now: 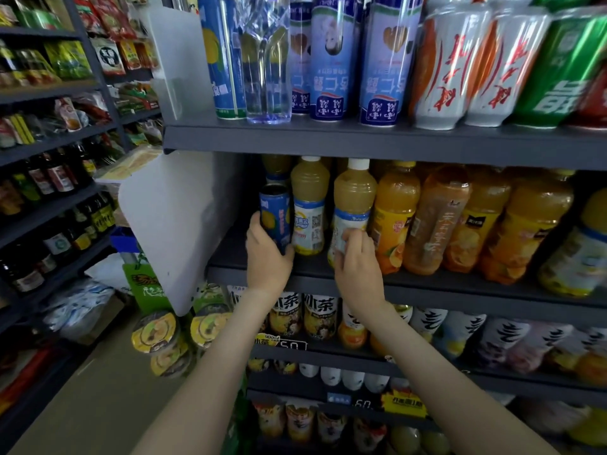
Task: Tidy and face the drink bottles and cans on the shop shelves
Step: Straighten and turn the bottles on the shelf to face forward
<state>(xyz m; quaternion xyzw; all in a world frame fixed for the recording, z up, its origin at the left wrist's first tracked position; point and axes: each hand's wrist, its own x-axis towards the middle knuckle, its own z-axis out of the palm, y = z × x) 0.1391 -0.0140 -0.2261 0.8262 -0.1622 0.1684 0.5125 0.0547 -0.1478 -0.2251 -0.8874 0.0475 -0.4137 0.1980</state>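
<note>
Your L hand [266, 254] is wrapped round a slim blue metal can [275, 215], upright at the left end of the dark middle shelf [460, 292]. Your R hand [358, 262] curls its fingers on the glossy label of a cloudy-yellow plastic bottle [354, 195] w/ round white cap, next along.

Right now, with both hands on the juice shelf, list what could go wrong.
1. The left hand holds the blue can tight against a pale juice bottle; sliding it in might tip that bottle.
2. The right hand grips the next pale bottle low, near the shelf edge; turning it could topple it forward or nudge the orange bottle beside it.
</note>
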